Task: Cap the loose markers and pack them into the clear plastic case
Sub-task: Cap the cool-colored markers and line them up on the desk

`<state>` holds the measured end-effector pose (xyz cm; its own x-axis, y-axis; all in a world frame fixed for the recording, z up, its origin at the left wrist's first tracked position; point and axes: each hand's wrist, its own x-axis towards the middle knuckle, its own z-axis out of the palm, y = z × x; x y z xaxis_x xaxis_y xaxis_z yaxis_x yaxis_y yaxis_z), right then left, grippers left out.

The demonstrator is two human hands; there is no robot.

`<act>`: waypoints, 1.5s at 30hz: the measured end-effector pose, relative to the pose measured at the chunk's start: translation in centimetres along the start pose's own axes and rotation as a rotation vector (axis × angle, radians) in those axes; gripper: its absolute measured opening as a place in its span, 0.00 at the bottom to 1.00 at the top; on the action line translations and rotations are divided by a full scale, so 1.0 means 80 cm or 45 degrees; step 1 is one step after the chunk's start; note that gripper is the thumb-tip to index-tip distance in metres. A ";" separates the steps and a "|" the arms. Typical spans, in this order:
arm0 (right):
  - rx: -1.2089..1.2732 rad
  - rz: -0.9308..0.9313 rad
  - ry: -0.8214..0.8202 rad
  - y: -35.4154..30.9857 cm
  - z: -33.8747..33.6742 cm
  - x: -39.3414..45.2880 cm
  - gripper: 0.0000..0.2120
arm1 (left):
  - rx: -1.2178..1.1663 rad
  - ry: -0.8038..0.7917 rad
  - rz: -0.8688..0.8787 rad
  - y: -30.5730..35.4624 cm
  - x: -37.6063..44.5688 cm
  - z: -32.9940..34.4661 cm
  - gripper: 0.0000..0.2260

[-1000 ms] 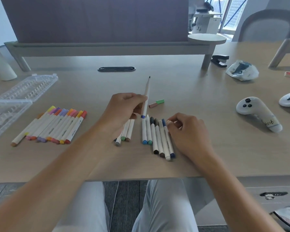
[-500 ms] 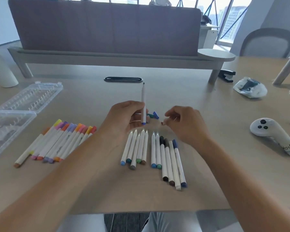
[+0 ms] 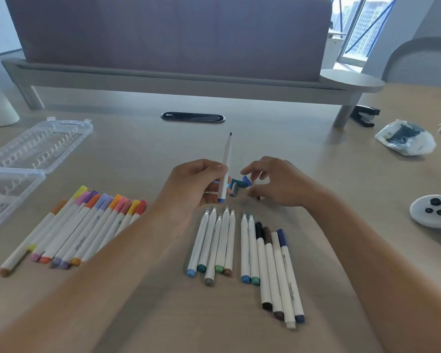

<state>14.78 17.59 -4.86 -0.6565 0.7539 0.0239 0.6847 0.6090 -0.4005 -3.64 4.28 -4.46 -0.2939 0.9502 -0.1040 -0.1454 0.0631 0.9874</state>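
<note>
Step in hand, by my read: capping the blue marker.

Left hand (image 3: 199, 189), centre frame, grips an uncapped marker (image 3: 225, 166) near its lower end, tip pointing up and away. Right hand (image 3: 278, 184), just right of it, hovers over the loose caps (image 3: 239, 184) on the table (image 3: 341, 200), thumb and fingers curled toward a blue cap (image 3: 247, 180). Can't tell whether it's pinched yet or only touched.

Where things are:
- Seven uncapped markers (image 3: 223, 243) in lower centre, tips away.
- Four capped ones (image 3: 278, 271) just right of those.
- Capped warm-colour row (image 3: 87, 230) at lower left.
- Clear case (image 3: 23, 159) open at left edge, well apart from the hands; seems empty, though it's too transparent to be sure.

To do it well:
- Match cap colour to the marker's end plug (blue).
- Pinch the cap by its closed end, open mouth toward the tip.
- Bring the tip toward the right hand, line up the axes, then push straight. Coming in at an angle risks inking the cap rim or fingers.
- Press until seated; a half-seated cap probably won't sit in the case slots.
- Lay it down with the capped four.
</note>
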 end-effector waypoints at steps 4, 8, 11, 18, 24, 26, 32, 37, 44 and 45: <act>0.061 -0.031 -0.001 0.008 0.002 0.001 0.19 | 0.002 0.004 0.016 -0.001 0.001 0.001 0.07; 0.080 -0.044 0.000 0.012 0.000 -0.001 0.18 | 0.017 0.012 0.033 0.000 0.001 0.001 0.07; 0.092 -0.065 0.043 0.012 0.003 -0.002 0.15 | 0.038 0.020 0.050 -0.001 0.000 0.003 0.07; 0.396 -0.115 0.259 0.005 0.002 -0.014 0.16 | 0.307 0.139 0.203 -0.008 -0.001 0.003 0.04; 0.910 -0.068 0.260 -0.010 -0.005 -0.034 0.19 | 0.567 0.207 0.360 -0.012 -0.002 0.002 0.01; 1.063 -0.016 0.251 -0.011 -0.007 -0.037 0.21 | 0.577 0.212 0.374 -0.013 -0.002 0.002 0.01; 1.132 0.052 0.333 -0.013 -0.006 -0.037 0.23 | 0.612 0.206 0.393 -0.014 -0.004 0.000 0.01; 1.014 0.019 0.357 -0.012 -0.006 -0.038 0.17 | 0.682 0.194 0.411 -0.015 -0.006 0.000 0.03; 1.094 0.038 0.410 -0.012 -0.009 -0.038 0.10 | 0.801 0.153 0.448 -0.016 -0.007 0.002 0.03; 1.116 0.039 0.413 -0.012 -0.010 -0.038 0.10 | 0.809 0.144 0.450 -0.016 -0.007 0.002 0.03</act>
<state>16.35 14.92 -3.79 -0.4314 0.8789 0.2034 0.1305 0.2839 -0.9499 -3.12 3.68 -5.67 -0.3222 0.9116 0.2553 0.5416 -0.0437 0.8395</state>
